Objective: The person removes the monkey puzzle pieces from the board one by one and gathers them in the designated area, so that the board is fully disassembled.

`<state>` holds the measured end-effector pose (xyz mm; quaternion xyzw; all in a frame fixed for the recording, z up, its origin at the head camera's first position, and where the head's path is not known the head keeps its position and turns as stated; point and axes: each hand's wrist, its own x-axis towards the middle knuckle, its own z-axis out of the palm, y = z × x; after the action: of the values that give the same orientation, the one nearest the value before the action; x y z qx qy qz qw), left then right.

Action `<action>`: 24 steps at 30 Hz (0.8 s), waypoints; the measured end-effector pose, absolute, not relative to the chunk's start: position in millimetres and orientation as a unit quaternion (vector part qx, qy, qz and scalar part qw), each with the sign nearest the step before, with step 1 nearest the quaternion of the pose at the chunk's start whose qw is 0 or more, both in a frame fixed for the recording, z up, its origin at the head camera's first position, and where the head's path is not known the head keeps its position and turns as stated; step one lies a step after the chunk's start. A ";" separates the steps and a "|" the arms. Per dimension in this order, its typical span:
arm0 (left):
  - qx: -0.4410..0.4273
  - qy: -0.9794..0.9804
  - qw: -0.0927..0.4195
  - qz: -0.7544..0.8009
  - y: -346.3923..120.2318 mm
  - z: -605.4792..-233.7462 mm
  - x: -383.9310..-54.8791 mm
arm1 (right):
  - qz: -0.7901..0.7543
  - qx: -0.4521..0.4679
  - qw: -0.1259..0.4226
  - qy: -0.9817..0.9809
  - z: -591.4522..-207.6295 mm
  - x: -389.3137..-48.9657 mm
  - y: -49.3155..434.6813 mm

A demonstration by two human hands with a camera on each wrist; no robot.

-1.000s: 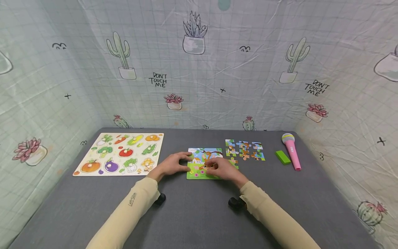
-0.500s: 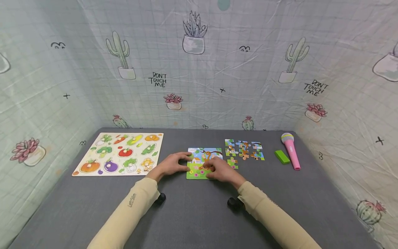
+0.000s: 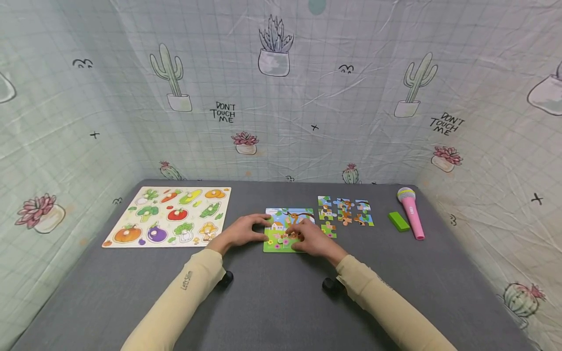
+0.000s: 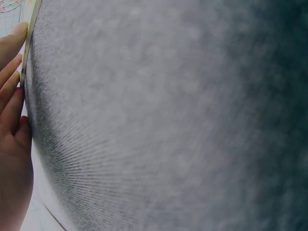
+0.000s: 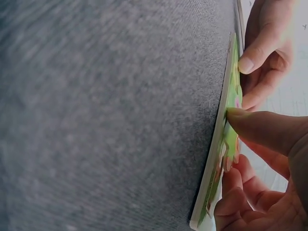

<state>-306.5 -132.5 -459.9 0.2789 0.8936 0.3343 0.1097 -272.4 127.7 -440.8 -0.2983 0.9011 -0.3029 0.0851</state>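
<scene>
A jigsaw board point(image 3: 276, 247) with a bright picture lies on the grey table in front of me. My left hand point(image 3: 243, 230) rests at its left edge, thumb and fingertips touching the rim; the left wrist view shows these fingers point(image 4: 10, 84) fairly straight. Over the board's lower right part is my right hand point(image 3: 313, 238), pinching a puzzle piece point(image 5: 232, 144) between thumb and fingers. In the right wrist view, that piece sits tilted at the board's surface. The hand hides part of the picture beneath.
Right of the board lie several loose puzzle pieces point(image 3: 345, 212) and a single green one point(image 3: 328, 230). Farther right are a green block point(image 3: 398, 222) and a pink toy microphone point(image 3: 412, 214). A vegetable puzzle board point(image 3: 164, 218) lies on the left, with a patterned cloth behind.
My right hand has shifted slightly left, and the pinched piece has moved a little across the board towards me. The left hand stays at the board's left edge.
</scene>
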 end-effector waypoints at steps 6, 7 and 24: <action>0.279 0.894 0.113 0.331 -132.7 -459.3 -306.8 | -0.313 -0.301 0.078 0.897 -442.9 -271.9 129.6; 0.279 0.894 0.114 0.332 -132.7 -459.1 -306.7 | -0.315 -0.302 0.077 0.896 -442.5 -271.4 129.5; 0.287 0.893 0.110 0.328 -132.2 -456.1 -305.8 | -0.325 -0.334 0.086 0.881 -437.6 -276.2 133.3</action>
<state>-305.8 -132.2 -456.1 0.2874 0.8932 0.3280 0.1099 -276.2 133.3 -437.6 -0.3338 0.8807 -0.3249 0.0856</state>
